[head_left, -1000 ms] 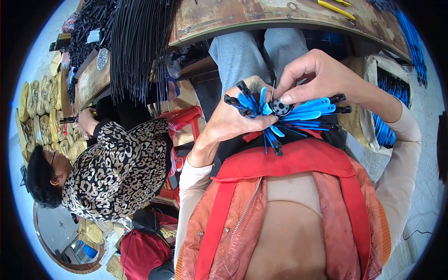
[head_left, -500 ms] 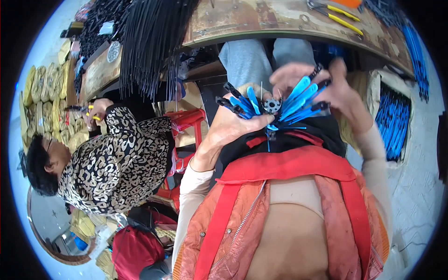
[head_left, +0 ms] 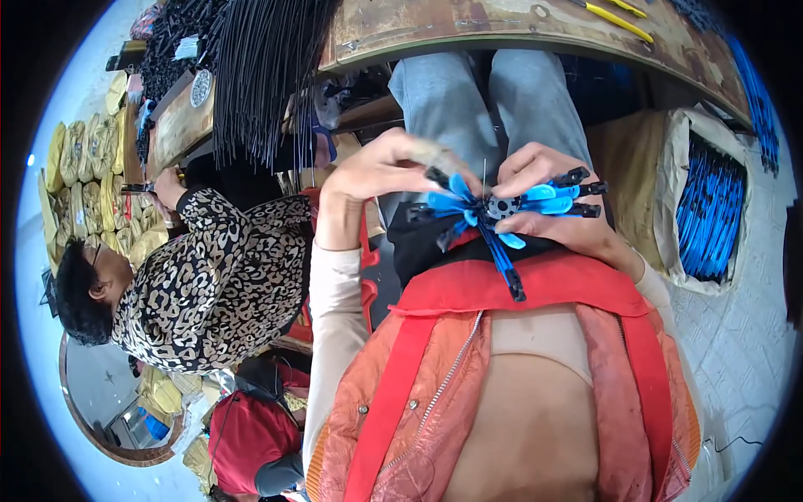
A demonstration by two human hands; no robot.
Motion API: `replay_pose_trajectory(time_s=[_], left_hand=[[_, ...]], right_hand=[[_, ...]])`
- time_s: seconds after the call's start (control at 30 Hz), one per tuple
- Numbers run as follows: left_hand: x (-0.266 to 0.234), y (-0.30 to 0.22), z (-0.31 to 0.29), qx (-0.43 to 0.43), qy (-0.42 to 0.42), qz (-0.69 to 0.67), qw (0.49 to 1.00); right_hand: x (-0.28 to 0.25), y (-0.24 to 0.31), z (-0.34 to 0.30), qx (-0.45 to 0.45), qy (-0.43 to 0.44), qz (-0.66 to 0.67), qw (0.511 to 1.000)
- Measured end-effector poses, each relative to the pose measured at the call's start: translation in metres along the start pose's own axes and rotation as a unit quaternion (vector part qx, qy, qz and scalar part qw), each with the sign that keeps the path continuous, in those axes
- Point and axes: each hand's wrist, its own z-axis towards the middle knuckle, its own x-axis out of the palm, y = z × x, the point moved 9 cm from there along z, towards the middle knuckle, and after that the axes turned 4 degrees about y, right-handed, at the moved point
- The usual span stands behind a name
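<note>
From my remote post I see black strands (head_left: 263,84) overhanging the workbench (head_left: 468,25), an open sack (head_left: 673,184) of blue lengths (head_left: 711,209) at right, a co-worker (head_left: 226,268) at left, yellow-handled pliers (head_left: 621,23) cropped at top. Before the orange vest (head_left: 464,385), the right hand (head_left: 581,234) pinches a black disc (head_left: 503,208) ringed with blue strips (head_left: 554,206), covering some; the left hand (head_left: 389,171) beside it is blurred, and I cannot tell its grip.

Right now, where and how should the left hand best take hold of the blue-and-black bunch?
Probably at the round black hub, from its left, thumb below and fingers above: blue pieces fan out around it, so gripping their outer ends would likely catch only a few. The right hand pinches the hub from the right, leaving the side toward the left hand.
</note>
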Motion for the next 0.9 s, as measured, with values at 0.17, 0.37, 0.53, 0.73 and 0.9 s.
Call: replay_pose_trajectory(time_s=[0.17,0.37,0.53,0.73,0.9], left_hand=[[0.012,-0.008,0.034,0.025,0.042,0.033,0.998],[0.009,0.000,0.031,0.036,-0.054,0.034,0.997],[0.007,0.001,0.029,0.014,-0.103,0.040,0.994],[0.010,0.004,0.021,-0.006,-0.128,0.013,0.992],[0.016,0.008,0.021,0.050,-0.115,-0.023,0.992]], right_hand=[[0.001,0.002,-0.002,0.003,0.002,0.004,1.000],[-0.004,0.001,-0.006,-0.002,-0.042,-0.052,0.998],[-0.006,0.003,-0.006,-0.005,-0.050,-0.073,0.996],[-0.005,0.005,0.002,-0.018,0.015,-0.038,0.999],[-0.003,0.001,0.002,-0.003,0.053,-0.032,0.998]])
